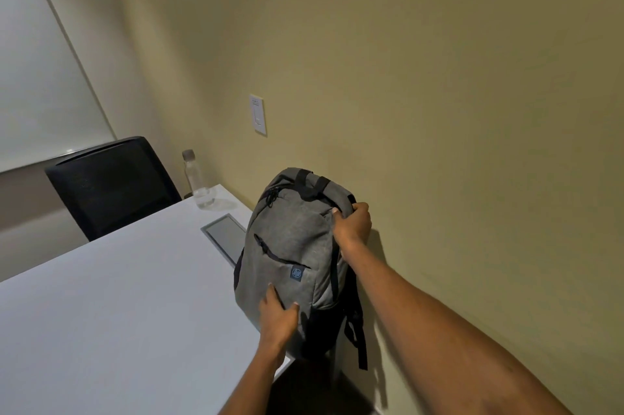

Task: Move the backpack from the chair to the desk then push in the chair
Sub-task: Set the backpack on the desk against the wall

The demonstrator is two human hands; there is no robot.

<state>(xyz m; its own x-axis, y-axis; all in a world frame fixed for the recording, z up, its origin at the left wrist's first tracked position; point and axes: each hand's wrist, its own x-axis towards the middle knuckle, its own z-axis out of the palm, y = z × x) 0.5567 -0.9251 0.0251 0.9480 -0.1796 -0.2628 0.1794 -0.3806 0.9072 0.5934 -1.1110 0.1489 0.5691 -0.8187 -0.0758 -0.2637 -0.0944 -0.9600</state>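
A grey backpack (293,245) with black straps stands upright at the right edge of the white desk (118,306), close against the wall. My right hand (353,223) grips its top right corner. My left hand (278,316) holds its lower front, thumb and fingers spread against the fabric. The straps hang down over the desk's edge. A black mesh-backed chair (111,188) stands at the far side of the desk; the chair the backpack came from is not in view.
A clear plastic bottle (199,181) stands on the desk's far corner. A grey cable hatch (224,233) is set into the desk just left of the backpack. A white wall plate (258,114) sits above. A whiteboard (37,76) fills the left wall.
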